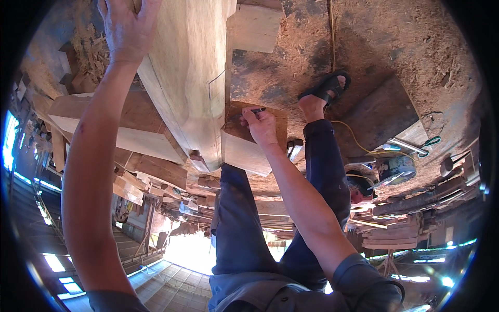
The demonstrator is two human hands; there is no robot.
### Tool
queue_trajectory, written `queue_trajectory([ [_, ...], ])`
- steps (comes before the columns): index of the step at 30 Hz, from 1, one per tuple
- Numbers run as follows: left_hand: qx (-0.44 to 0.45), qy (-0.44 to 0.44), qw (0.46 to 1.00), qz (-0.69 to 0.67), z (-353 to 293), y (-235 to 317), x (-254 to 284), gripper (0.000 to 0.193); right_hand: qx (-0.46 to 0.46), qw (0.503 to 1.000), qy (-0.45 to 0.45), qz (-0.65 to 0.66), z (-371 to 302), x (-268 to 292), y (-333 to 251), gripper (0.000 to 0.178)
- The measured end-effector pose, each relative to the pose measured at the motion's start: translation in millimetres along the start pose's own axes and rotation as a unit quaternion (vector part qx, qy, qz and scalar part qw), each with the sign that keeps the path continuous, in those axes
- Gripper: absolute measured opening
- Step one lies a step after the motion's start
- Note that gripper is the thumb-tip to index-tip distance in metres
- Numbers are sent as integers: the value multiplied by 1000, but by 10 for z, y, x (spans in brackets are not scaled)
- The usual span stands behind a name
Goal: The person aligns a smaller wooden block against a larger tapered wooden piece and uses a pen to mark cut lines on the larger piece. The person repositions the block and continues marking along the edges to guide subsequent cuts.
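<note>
A long pale timber (189, 62) runs from the top of the view down toward my legs, with a thin dark angled line marked near its right edge. My left hand (127, 28) lies on the timber's upper left side, fingers spread; their tips are cut off by the picture's edge. Over a wooden block (247, 151) right of the timber, my right hand (260, 127) is closed on a short dark pen-like thing (258, 110). Its fingers are partly curled out of sight.
Another thick beam (125, 112) lies at the left. My sandalled foot (325, 93) stands on shavings-covered ground at the right. Beyond it are a dark board (374, 114), a yellow cord (353, 136) and a round-bodied tool (395, 170). Stacked planks (400, 229) line the lower right.
</note>
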State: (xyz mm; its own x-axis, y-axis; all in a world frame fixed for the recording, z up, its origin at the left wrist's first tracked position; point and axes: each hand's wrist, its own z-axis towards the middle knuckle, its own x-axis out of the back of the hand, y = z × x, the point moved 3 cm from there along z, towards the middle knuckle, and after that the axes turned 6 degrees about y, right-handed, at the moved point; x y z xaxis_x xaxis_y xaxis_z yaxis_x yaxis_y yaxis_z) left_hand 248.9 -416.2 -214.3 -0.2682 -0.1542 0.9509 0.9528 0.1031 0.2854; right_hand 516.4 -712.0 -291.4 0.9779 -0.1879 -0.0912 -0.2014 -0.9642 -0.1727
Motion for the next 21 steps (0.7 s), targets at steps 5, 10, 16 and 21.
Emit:
queue_trajectory([
  [5, -15, -10, 1000, 3, 12, 0, 9, 78, -1, 999, -1, 33, -16, 6, -10, 13],
  [10, -24, 7, 1000, 4, 5, -47, -17, 78, -2, 999, -44, 2, 12, -24, -11, 12],
  [16, -28, 22, 999, -12, 8, -57, -27, 80, -25, 999, 14, 31, 24, 35, -13, 11],
  [21, -15, 27, 999, -29, -5, -16, -19, 82, 18, 996, 73, -40, -27, 300, -48, 13],
])
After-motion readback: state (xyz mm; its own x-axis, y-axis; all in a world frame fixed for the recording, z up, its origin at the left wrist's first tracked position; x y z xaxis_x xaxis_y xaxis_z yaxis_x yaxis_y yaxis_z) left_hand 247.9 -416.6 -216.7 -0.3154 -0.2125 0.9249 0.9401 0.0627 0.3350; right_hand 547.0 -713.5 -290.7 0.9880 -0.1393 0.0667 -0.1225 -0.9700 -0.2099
